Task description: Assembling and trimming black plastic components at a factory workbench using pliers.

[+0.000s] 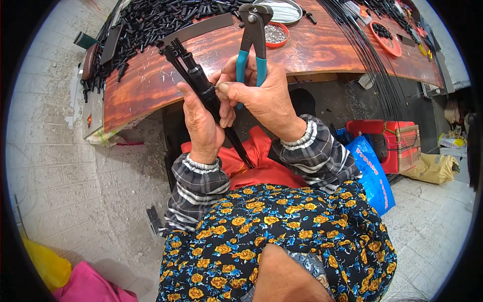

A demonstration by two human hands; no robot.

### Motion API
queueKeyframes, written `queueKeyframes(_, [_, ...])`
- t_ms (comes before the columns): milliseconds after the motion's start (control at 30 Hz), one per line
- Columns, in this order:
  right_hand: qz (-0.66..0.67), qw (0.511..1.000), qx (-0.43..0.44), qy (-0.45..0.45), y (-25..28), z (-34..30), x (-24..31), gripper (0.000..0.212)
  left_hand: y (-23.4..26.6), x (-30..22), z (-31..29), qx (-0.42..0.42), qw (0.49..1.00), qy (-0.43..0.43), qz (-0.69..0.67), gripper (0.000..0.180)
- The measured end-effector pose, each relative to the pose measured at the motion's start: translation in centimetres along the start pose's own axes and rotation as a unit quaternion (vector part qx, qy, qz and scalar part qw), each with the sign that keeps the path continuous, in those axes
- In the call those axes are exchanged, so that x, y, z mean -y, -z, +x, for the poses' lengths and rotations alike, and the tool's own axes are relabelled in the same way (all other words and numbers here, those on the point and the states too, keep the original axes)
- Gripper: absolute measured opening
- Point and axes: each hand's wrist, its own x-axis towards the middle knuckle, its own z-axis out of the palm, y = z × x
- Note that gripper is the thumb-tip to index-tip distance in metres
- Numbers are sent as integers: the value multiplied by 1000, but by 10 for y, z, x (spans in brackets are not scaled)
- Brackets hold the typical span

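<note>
A dark bundle of thin rods with a thick collar, looking like a folded umbrella frame (202, 83), slants over my lap at the table's front edge. My left hand (202, 125) holds it from behind, fingers curled round the shaft and thumb raised beside it. In my right hand (271, 99) are pliers (253, 38) with teal handles, their jaws pointing up and away from the frame. The right thumb and fingertip pinch at the collar, where a tiny pale bit shows, too small to make out.
Black plastic parts (151, 20) are heaped on the reddish wooden table (136, 98). Beyond the pliers stand a red dish of small metal pieces (275, 34) and a round tray (287, 11). Long black rods (370, 60) overhang the edge at right, near a red stool (397, 151) and blue bag (370, 173).
</note>
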Motion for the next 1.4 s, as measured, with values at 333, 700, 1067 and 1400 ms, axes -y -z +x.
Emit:
queueKeyframes(333, [-154, 985, 36, 69, 7, 6, 8, 20, 1, 5, 2, 11, 1000, -24, 11, 78])
queueKeyframes(700, [-218, 967, 31, 130, 4, 0, 6, 19, 0, 5, -2, 1, 1000, -7, 0, 74])
queueKeyframes(1067, [-76, 986, 136, -67, 19, 14, 12, 14, 1, -3, -1, 46, 999, 11, 2, 95])
queueKeyframes(1400, [-580, 794, 148, 108, 59, -13, 21, 19, 11, -15, -1, 45, 998, 34, -3, 101])
